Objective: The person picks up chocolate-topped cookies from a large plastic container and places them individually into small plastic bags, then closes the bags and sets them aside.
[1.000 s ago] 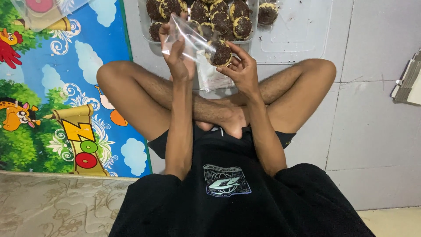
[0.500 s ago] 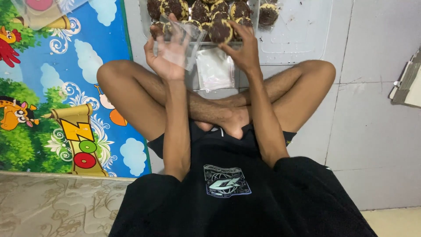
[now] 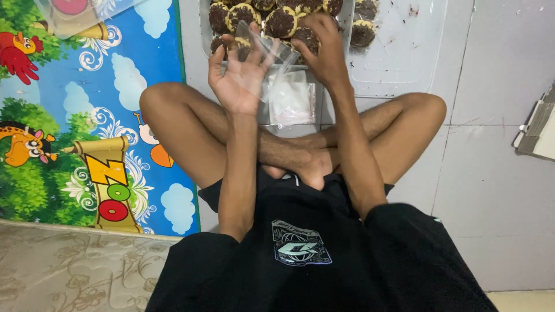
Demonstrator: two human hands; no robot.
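I sit cross-legged on a tiled floor. My left hand [image 3: 238,78] holds a small clear plastic bag [image 3: 267,47] up, palm toward me, fingers spread behind it. My right hand [image 3: 325,47] reaches forward into a clear plastic tray [image 3: 404,69] and closes over a round dark chocolate-coated cookie [image 3: 305,38]. Several more such cookies [image 3: 243,14] fill the tray's left part. A stack of empty clear bags [image 3: 291,101] lies on the floor between my knees and the tray.
A colourful cartoon play mat [image 3: 87,115] covers the floor on my left, with a clear container [image 3: 75,14] on its far edge. A patterned mattress edge [image 3: 69,271] lies near left. A grey object [image 3: 537,130] sits at the right edge.
My right hand has moved from the bag forward into the tray and onto a cookie. My left hand has stayed raised with the clear bag.
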